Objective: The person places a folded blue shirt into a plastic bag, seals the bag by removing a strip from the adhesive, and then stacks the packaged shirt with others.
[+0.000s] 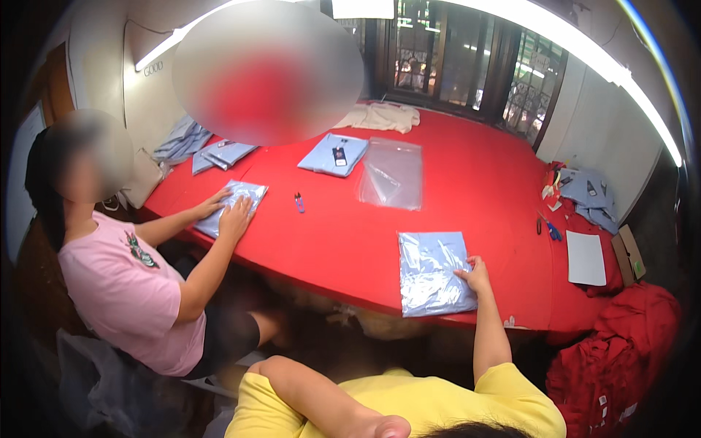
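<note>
On my head camera, I start with the labels: a dark hang tag (339, 155) with a pale lower part lies on a folded light-blue garment (321, 155), more dark tags sit on the blue garment pile (584, 191) at the far right, and small white labels (602, 401) show on the heap of red cloth (613, 343). Dark lettering (153, 68) stands on the wall. A clear packet (432, 270) with a folded light-blue garment inside lies flat at the near edge of the red table (328, 252), its film glaring under the lights. Flat clear bags (394, 175) lie farther back, and a cardboard box (629, 253) with a green sticker stands beside a white sheet (586, 258). My right hand (475, 277) is on the packet's right edge, arm reaching forward, thumb over the film and forefinger set apart from it; I can't tell whether the fingers clamp the edge. My left arm bends back at the elbow, and the left hand (392, 427) is mostly cut off by the lower edge, so I can't tell how its fingers stand. To the left, a co-worker in pink (131, 292) presses both hands on another clear packet (252, 194).
</note>
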`<move>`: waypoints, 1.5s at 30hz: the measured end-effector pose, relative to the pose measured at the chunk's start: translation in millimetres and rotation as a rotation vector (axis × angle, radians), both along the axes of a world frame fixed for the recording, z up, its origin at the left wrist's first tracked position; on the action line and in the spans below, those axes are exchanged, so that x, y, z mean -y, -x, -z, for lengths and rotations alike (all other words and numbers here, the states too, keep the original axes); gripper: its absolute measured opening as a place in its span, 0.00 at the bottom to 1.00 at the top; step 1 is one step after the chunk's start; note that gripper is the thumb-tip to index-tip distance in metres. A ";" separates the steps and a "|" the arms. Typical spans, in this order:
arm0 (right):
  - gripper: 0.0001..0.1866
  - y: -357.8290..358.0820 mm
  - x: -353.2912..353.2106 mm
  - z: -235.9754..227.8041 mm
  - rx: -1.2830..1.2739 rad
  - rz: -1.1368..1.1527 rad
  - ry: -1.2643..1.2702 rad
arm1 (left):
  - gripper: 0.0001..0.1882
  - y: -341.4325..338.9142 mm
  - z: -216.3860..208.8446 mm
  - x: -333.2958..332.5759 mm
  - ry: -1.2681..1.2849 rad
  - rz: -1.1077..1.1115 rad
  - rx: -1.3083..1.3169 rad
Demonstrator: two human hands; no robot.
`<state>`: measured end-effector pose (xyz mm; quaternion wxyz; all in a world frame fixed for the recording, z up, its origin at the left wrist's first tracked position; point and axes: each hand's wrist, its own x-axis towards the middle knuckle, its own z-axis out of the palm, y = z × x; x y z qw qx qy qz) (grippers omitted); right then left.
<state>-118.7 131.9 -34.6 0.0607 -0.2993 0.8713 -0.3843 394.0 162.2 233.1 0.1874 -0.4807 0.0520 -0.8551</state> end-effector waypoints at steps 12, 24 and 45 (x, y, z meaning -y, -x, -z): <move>0.34 9.1 -17.2 -1.6 0.097 0.028 0.071 | 0.17 50.3 -91.1 -11.9 -0.011 -1.050 0.458; 0.36 8.9 -6.3 -2.2 0.091 0.016 0.011 | 0.25 62.3 -118.0 -43.4 -0.341 -0.985 0.648; 0.36 -0.3 -9.5 -7.9 0.023 0.029 -0.008 | 0.26 91.5 -85.2 7.2 0.118 -0.489 0.278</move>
